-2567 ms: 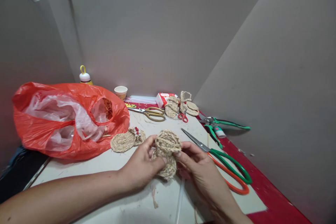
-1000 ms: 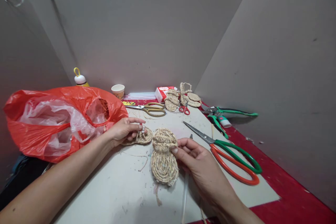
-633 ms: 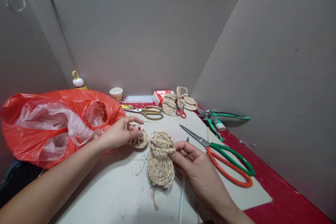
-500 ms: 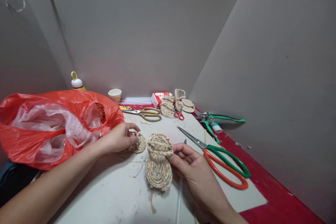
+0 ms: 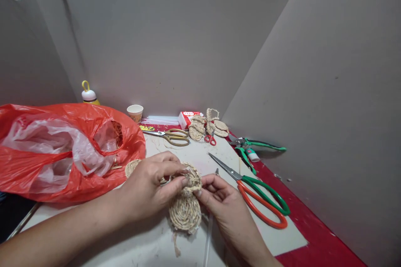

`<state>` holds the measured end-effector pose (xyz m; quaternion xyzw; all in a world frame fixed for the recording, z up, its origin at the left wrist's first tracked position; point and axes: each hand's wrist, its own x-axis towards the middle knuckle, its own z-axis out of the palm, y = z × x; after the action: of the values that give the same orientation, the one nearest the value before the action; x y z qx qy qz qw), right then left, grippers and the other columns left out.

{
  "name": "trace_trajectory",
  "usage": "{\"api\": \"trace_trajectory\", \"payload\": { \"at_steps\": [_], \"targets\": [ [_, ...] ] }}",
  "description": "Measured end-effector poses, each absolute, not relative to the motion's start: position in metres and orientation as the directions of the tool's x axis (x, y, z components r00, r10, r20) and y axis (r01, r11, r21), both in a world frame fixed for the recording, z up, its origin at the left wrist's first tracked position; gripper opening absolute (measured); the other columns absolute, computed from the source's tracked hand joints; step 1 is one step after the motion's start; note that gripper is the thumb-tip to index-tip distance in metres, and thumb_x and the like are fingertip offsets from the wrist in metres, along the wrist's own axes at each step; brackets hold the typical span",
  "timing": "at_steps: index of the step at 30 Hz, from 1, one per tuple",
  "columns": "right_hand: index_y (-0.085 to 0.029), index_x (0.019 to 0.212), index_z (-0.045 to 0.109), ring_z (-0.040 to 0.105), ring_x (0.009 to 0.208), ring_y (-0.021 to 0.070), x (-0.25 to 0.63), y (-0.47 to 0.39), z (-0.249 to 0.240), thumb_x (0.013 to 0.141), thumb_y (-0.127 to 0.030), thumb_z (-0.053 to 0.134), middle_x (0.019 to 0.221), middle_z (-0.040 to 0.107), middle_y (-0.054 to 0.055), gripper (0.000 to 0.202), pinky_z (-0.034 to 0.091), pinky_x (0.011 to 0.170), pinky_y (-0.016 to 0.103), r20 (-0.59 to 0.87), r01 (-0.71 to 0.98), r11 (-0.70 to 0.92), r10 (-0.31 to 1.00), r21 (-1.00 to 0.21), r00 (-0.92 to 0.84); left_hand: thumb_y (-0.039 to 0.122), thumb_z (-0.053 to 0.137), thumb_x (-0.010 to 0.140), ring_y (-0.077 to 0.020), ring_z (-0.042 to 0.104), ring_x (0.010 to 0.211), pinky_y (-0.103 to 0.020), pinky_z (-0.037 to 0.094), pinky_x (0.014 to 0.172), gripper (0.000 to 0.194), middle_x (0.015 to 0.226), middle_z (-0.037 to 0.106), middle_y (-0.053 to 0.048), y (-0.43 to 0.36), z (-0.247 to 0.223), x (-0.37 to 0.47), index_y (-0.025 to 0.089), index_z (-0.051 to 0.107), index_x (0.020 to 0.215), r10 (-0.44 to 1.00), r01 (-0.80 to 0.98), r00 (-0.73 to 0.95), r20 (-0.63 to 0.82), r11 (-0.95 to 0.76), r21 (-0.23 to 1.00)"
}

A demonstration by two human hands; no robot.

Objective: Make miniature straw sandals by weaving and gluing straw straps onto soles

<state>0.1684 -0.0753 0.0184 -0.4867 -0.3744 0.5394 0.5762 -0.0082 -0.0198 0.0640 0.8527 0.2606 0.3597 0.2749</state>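
A small woven straw slipper (image 5: 185, 212) is held above the white board between both hands, its sole upright and its strap near the top. My right hand (image 5: 219, 196) pinches the slipper's right edge at the strap. From the left, my left hand (image 5: 163, 177) reaches over the upper part, thumb and fingers closed at the strap; whether a small piece is between them is hidden. A short loose strand hangs below the slipper. Partly behind my left hand lies a coiled straw piece (image 5: 131, 167).
Large scissors (image 5: 250, 183) lie right of my right hand. A red plastic bag (image 5: 78, 183) fills the left side. Farther back are gold-handled scissors (image 5: 175, 135), a paper cup (image 5: 135, 113), a red box (image 5: 185, 119), more straw pieces (image 5: 197, 128) and green-handled pruners (image 5: 263, 144).
My left hand has moved right, from the coiled straw pieces to the slipper's strap. My right hand still holds the slipper's edge. The whole view has shifted slightly.
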Motion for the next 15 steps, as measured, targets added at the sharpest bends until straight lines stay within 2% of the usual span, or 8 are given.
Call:
{"api": "trace_trajectory", "payload": {
  "at_steps": [4, 9, 12, 15],
  "targets": [
    [-0.018, 0.071, 0.066, 0.058, 0.064, 0.0123, 0.1668, -0.0763, 0.0172, 0.061, -0.034, 0.085, 0.068, 0.065, -0.001, 0.027, 0.045, 0.062, 0.022, -0.091, -0.221, -0.064, 0.990, -0.973, 0.111, 0.021, 0.058, 0.085, -0.0131, 0.060, 0.070, -0.023, 0.046, 0.066, 0.015, 0.075, 0.067, -0.003, -0.0163, 0.0674, -0.0086, 0.018, 0.072, 0.083, 0.673, 0.299, 0.686, 0.275, -0.606, 0.737],
    [-0.018, 0.071, 0.065, 0.058, 0.064, 0.0127, 0.1646, -0.0754, 0.0134, 0.058, -0.032, 0.086, 0.068, 0.065, -0.002, 0.029, 0.045, 0.062, 0.022, -0.119, -0.219, -0.095, 0.988, -0.971, 0.100, 0.018, 0.056, 0.082, -0.0117, 0.056, 0.064, -0.022, 0.043, 0.061, 0.014, 0.070, 0.066, -0.001, -0.0180, 0.0630, -0.0033, 0.016, 0.069, 0.076, 0.771, 0.339, 0.606, 0.193, -0.470, 0.815],
    [-0.018, 0.071, 0.065, 0.059, 0.064, 0.0137, 0.1641, -0.0749, 0.0126, 0.058, -0.034, 0.087, 0.068, 0.066, -0.001, 0.031, 0.045, 0.063, 0.023, -0.188, -0.259, -0.158, 0.978, -0.953, 0.095, 0.022, 0.058, 0.079, -0.0100, 0.048, 0.056, -0.021, 0.038, 0.053, 0.009, 0.062, 0.058, 0.002, -0.0195, 0.0635, -0.0016, 0.016, 0.065, 0.079, 0.816, 0.316, 0.566, 0.114, -0.343, 0.885],
    [-0.018, 0.070, 0.064, 0.058, 0.062, 0.0127, 0.1645, -0.0749, 0.0137, 0.059, -0.035, 0.086, 0.067, 0.066, -0.001, 0.030, 0.044, 0.061, 0.022, -0.223, -0.318, -0.185, 0.971, -0.930, 0.088, 0.027, 0.066, 0.075, -0.0104, 0.045, 0.059, -0.021, 0.038, 0.054, 0.016, 0.065, 0.053, 0.004, -0.0189, 0.0704, -0.0043, 0.017, 0.061, 0.087, 0.782, 0.310, 0.614, 0.106, -0.363, 0.879]
  ]
}}
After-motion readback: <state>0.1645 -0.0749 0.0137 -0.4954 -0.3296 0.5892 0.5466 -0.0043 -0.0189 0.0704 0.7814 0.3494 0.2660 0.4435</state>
